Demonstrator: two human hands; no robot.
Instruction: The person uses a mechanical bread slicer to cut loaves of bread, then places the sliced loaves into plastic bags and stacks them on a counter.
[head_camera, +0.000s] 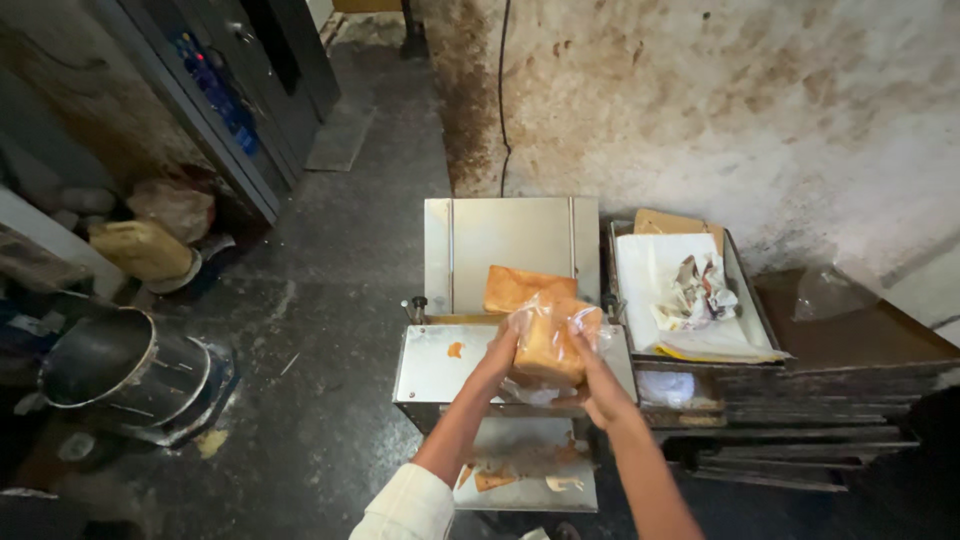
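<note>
Two hands, left hand (497, 362) and right hand (598, 388), clamp a bagged loaf (548, 343) above the metal slicer (437, 362), another loaf (520, 286) behind.

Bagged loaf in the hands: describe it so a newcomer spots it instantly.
Find the steel machine against the stained wall. Above its front tray, the left hand and right hand hold a bagged loaf. Unlike the bare loaf behind, it is wrapped in clear plastic.

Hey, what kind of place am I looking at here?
Probably a small bakery's back room. Both hands hold a loaf in a clear bag over a steel slicer, another loaf waits behind it, and stacked dark trays sit at the right.
</note>
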